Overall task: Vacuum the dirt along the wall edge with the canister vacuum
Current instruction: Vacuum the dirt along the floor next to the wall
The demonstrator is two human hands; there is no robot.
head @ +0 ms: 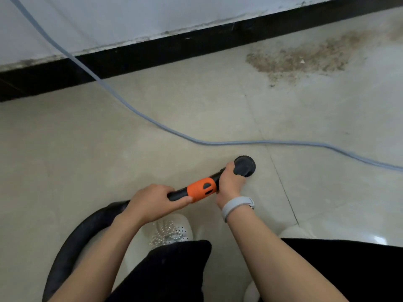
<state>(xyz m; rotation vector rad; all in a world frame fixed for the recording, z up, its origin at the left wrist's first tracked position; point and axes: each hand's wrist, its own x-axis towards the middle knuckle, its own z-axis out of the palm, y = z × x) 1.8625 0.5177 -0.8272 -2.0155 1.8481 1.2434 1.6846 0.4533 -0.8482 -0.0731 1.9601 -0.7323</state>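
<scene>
1. Beige tiled floor (152, 118) meeting a black skirting (152, 51) below a white wall (109, 18).
2. Left hand (152, 202) grips the black wand (177, 195) beside its orange collar (199, 189); right hand (230, 184) grips it just behind the round nozzle (245, 165).
3. Hose (76, 240) curves down left.
4. Grey cord (135, 110) crosses the floor.
5. Dirt (305, 59) lies near the skirting, well apart from the nozzle.
</scene>
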